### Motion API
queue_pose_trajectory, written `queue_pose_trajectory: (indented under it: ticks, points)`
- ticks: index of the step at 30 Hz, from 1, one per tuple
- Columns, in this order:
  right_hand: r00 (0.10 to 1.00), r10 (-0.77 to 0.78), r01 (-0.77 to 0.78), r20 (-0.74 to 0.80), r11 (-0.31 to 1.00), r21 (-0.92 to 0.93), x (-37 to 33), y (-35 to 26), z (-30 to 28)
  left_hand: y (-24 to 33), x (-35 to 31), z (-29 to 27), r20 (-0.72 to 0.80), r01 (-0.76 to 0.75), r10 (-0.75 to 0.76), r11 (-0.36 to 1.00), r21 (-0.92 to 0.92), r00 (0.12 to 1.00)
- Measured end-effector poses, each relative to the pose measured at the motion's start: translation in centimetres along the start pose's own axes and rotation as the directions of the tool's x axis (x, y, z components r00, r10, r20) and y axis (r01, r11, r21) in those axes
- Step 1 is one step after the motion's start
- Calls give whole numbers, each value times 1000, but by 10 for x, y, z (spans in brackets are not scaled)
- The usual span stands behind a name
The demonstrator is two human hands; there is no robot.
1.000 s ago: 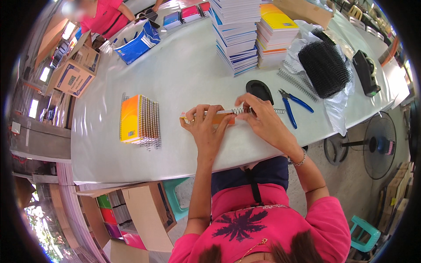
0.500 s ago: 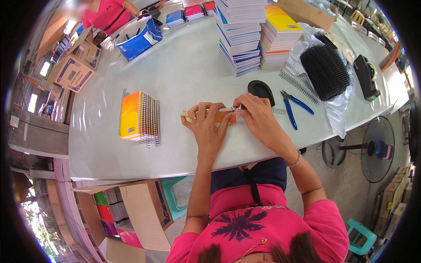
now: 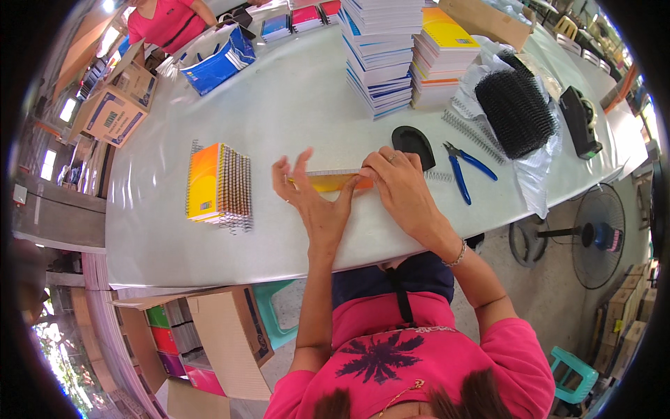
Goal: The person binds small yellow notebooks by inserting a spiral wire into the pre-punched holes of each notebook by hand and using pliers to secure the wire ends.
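A small notebook with a yellow and orange cover [image 3: 328, 183] is held on its edge at the front of the table, its punched or bound edge facing up. My right hand [image 3: 399, 183] pinches it at its right end. My left hand [image 3: 317, 202] has its fingers spread and raised off the left end, while its thumb reaches along the cover toward my right hand. A wire coil [image 3: 438, 177] shows just beyond my right hand; whether it joins the notebook I cannot tell. To the left stands a stack of coil-bound notebooks [image 3: 218, 183] in yellow and orange.
Blue-handled cutters [image 3: 466, 171], a black dish [image 3: 413, 145] and a heap of black coils [image 3: 515, 105] lie to the right, with a tape dispenser [image 3: 581, 122] past them. Tall paper stacks [image 3: 379, 63] stand behind. Across the table a person [image 3: 164, 24] is at work.
My left fingers have opened and lifted away from the notebook's upper edge. My right hand has shifted slightly left, still gripping the right end.
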State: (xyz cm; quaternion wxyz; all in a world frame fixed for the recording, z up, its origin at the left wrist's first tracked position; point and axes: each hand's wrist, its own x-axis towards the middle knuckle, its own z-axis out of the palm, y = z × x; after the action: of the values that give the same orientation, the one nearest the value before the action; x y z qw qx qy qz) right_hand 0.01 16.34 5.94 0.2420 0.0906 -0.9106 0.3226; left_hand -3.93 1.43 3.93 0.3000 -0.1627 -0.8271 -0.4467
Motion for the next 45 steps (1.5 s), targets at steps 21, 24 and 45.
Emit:
queue_pose_trajectory:
  ticks: [21,24,45]
  points:
    - [881,92,-172,465,976,133,23,87,-50,-27,8,-9,269,124,-93,987,-99,959]
    - [762,182,-568,621,648,507,28,73,-53,-24,8,-11,305,223,-176,967,-126,936]
    - [914,157,-194,374,979,62,11,71,-39,-32,4,-7,353,216,-133,954,-209,926]
